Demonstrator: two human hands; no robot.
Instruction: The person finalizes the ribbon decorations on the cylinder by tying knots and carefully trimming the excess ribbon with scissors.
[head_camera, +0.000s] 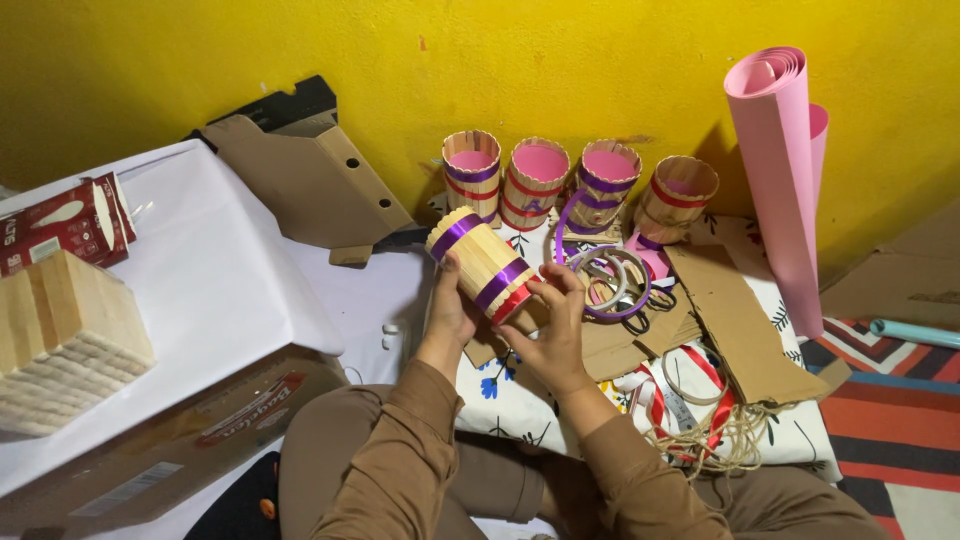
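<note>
Both hands (505, 315) hold stick cup (482, 262) above cardboard scraps (735, 330).

Floral cloth (800, 440) on the floor bears cardboard scraps (735, 325), ribbons (700, 400).

**Yellow wall, patterned floor**

Here's the yellow wall (560, 60), filling the whole back, evenly and warmly lit. Against it leans a rolled pink sheet (785, 170), with a brown cardboard holder (305, 175) well off to that roll's left. Below the roll, a striped red rug (895, 420) covers the floor, beside a floral white cloth (800, 440).
</note>
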